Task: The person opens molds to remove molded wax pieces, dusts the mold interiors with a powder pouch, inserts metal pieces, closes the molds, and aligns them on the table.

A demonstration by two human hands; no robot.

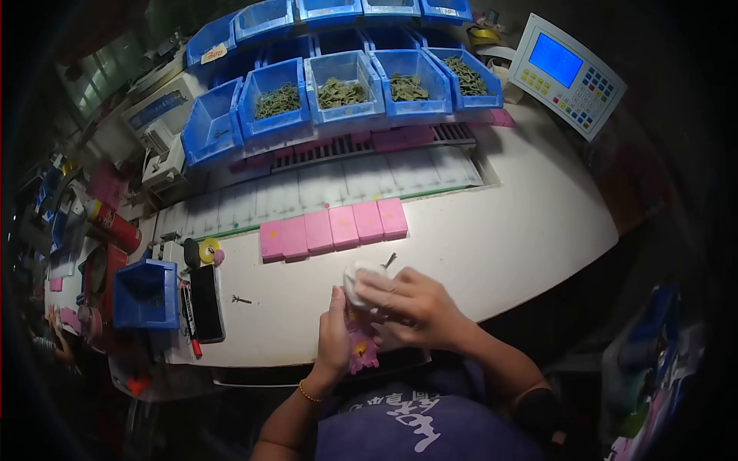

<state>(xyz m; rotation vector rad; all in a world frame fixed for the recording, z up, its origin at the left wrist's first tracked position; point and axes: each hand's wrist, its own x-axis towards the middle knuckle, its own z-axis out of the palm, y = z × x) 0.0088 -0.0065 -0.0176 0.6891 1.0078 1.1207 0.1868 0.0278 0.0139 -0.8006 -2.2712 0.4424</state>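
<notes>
My left hand (pixel 334 338) is closed around a pink, rubber-looking mold piece (pixel 361 355) with a wavy edge and a yellow spot, near the table's front edge. My right hand (pixel 421 309) grips a white cloth pad (pixel 354 280) just above the mold piece; whether the two touch is hard to see. Part of the mold piece is hidden by my fingers and the pad. Just beyond my right hand lies a small dark green branched piece (pixel 390 260). A similar branched piece (pixel 242 300) rests on the table to the left.
Several pink blocks (pixel 318 229) stand in a row ahead of my hands. Blue bins (pixel 277 77), some with green pieces, are racked behind. At left are a phone (pixel 207 303), a red marker (pixel 192 330) and a blue bin (pixel 146 288). A control panel (pixel 567 73) stands at right.
</notes>
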